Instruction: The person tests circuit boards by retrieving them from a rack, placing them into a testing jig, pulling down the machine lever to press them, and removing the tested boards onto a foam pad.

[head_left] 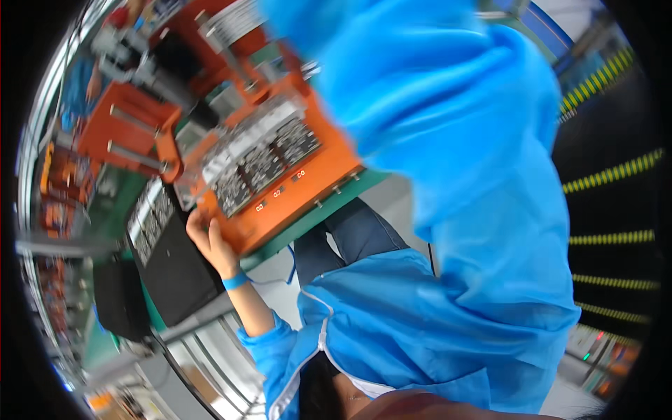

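An orange test fixture [301, 199] stands on the green bench top, with a row of dark circuit boards [262, 168] in it and small lit displays along its near face. A clear cover [189, 189] shows beside the boards. My left hand [212, 245], with a blue band at the wrist, rests at the fixture's near left corner. Its fingers are loosely bent and the thumb stands apart, holding nothing I can see. My right arm, in a blue sleeve [448, 133], reaches up across the view. The right hand is out of the picture past the top edge.
Left of the fixture lies a black tray [175, 273] with more boards at its far end. Metal clamp levers [136, 119] on orange plates rise behind. A dark surface with yellow striped bands [609, 175] runs down the right. Cluttered orange equipment [63, 182] lines the far left.
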`<state>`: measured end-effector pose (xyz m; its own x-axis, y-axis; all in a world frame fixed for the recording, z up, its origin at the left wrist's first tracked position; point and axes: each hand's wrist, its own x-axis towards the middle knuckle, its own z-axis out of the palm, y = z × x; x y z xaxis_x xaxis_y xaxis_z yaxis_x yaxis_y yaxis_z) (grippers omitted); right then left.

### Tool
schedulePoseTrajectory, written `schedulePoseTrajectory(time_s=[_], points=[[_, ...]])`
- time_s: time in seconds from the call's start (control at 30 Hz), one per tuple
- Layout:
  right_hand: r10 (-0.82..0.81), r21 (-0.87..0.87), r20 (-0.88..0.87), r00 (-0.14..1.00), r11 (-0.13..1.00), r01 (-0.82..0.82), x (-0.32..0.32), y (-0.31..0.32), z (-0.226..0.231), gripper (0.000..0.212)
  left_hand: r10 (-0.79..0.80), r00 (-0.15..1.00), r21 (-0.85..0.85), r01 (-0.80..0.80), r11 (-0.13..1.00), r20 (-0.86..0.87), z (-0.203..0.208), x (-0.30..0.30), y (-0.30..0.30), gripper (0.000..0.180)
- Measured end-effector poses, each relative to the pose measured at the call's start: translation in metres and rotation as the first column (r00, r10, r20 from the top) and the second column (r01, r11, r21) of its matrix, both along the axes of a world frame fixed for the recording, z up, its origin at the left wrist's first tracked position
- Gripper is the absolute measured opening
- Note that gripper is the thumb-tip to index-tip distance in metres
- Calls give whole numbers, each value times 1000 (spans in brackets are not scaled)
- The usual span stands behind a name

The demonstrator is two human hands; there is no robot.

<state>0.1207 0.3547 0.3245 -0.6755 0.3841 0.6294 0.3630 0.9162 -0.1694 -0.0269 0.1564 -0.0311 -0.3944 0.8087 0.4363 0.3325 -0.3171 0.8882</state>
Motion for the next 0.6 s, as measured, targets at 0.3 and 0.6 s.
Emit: schedulePoseTrajectory(time_s=[0.3, 0.6], points=[[299, 419, -698, 651, 907, 33, 38, -119, -100, 22, 100, 993, -87, -94, 992, 67, 10, 2, 3, 28], [285, 496, -701, 654, 853, 159, 108, -166, -194, 30, 147, 985, -83, -139, 987, 95, 12, 2, 2, 43]])
